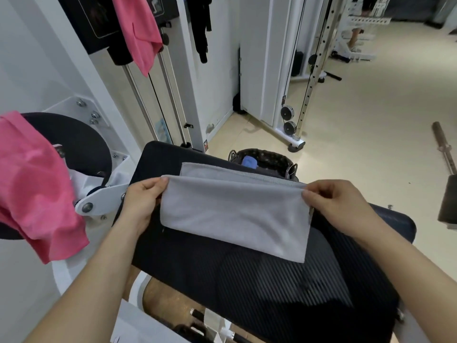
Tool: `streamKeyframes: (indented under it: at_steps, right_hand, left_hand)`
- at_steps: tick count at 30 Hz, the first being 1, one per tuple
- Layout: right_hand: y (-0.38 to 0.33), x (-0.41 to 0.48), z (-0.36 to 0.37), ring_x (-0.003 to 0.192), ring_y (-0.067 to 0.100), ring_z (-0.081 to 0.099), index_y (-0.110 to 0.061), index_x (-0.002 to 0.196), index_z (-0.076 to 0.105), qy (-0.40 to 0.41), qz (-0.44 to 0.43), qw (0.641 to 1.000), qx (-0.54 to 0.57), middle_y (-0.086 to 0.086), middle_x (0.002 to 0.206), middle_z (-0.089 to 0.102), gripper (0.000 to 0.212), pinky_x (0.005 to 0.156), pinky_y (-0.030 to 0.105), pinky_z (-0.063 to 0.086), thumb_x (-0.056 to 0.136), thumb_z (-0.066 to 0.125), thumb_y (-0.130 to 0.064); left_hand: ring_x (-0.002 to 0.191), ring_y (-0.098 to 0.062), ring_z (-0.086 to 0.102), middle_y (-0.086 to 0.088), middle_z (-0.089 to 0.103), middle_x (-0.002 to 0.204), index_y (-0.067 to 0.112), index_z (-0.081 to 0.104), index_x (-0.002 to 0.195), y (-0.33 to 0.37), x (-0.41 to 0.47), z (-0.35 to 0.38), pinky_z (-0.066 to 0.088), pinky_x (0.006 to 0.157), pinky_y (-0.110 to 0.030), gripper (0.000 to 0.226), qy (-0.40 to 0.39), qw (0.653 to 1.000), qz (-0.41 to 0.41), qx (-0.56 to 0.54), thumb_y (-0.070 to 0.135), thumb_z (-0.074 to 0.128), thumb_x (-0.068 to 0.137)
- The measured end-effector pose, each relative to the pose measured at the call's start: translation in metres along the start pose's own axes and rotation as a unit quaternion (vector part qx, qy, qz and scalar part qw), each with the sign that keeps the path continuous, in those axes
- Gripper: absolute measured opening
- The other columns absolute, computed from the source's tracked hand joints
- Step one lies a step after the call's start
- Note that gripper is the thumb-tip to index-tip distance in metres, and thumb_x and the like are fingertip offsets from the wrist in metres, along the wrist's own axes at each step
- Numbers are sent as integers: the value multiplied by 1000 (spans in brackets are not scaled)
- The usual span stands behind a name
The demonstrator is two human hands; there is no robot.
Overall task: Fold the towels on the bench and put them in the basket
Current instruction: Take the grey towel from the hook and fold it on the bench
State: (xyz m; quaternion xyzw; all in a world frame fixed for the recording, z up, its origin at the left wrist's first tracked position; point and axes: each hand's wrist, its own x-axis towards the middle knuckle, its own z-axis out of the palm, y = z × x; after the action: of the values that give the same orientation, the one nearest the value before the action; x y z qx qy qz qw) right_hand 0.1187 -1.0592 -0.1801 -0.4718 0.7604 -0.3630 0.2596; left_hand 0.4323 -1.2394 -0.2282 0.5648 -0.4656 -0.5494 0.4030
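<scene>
Down at 6 o'clock both forearms come up over the black bench (247,288), and the grey towel (235,219) lies across its pad between the hands. Its long axis runs roughly 9 to 3 o'clock, with the right end tipped a bit nearer.

The left hand (142,196) pinches the upper layer's 9 o'clock corner between thumb and fingers. The right hand (333,198) pinches the 3 o'clock corner the same way. So the held edge is stretched straight between them, and the lower layer's hem pokes out just beyond it toward 12.

My guess is the next move goes one of two ways: push that edge away to meet the hem, or bring one end across to the other. Both hands are equally on it.

The fingers under the cloth are hidden, so I can't tell how much fabric they've got.

Further out at 12 to 1 o'clock sits the basket (272,158), closer to the right hand. Its lower part is cut off by the bench. Something blue (249,161) is inside, too small to tell if it's folded.

A pink towel (37,189) is draped on the machine at 9 o'clock, and another (138,30) hangs up at 11.
</scene>
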Motion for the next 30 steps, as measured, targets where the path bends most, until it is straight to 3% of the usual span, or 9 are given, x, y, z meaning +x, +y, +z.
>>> streamKeyframes:
  at_steps: [4,10,13,16,20,23,27,30]
  right_hand:
    - [4,16,4,81,18,62,-21,84,73,67,-9,991,-119,-6,81,70,18,69,30,42,92,57,-21]
    - [15,24,14,75,25,55,-15,87,70,110,-29,968,-222,4,82,65,20,63,34,44,92,52,-21]
    - [17,25,16,72,23,48,-17,92,71,109,-25,964,-241,4,80,57,18,60,32,34,91,53,-19]
    - [20,28,13,76,26,53,-11,93,71,90,-18,967,-238,7,82,59,21,64,34,42,91,52,-22]
    - [16,33,4,69,23,56,-12,73,65,21,-5,970,-241,4,70,60,27,61,37,48,84,57,-35]
    - [11,35,1,75,20,57,-19,79,63,5,23,977,-211,-4,76,62,9,66,34,48,78,68,-27]
    - [6,41,-1,72,18,56,-19,75,59,-16,30,981,-191,-3,73,62,10,62,32,44,73,67,-14]
    - [-4,55,4,72,21,56,-22,72,56,-8,-7,978,-210,-5,73,62,13,59,31,42,72,62,-10]
  left_hand:
    - [86,-11,66,4,72,92,22,73,94,6,26,21,52,78,-27,7,33,995,67,62,24,68,89]
    - [93,-7,64,10,71,96,20,74,104,3,44,33,52,88,-30,22,74,975,117,176,32,70,86]
    - [90,-4,61,8,70,97,19,73,105,1,44,38,49,86,-26,24,87,961,139,221,32,70,86]
    - [85,-2,60,8,68,93,21,72,107,1,44,39,49,83,-23,22,79,954,162,240,29,70,87]
    - [89,-12,59,5,64,96,31,68,114,3,48,34,50,82,-26,26,8,945,166,280,28,67,89]
    - [87,-8,54,6,60,101,29,70,105,9,44,34,46,77,-26,19,-9,922,175,344,27,69,87]
    - [78,-4,56,11,63,85,27,69,89,15,29,32,39,64,-18,5,-3,903,167,397,24,71,85]
    - [70,-5,58,11,64,76,27,67,81,-8,7,16,40,60,-19,8,31,914,120,387,21,72,83]
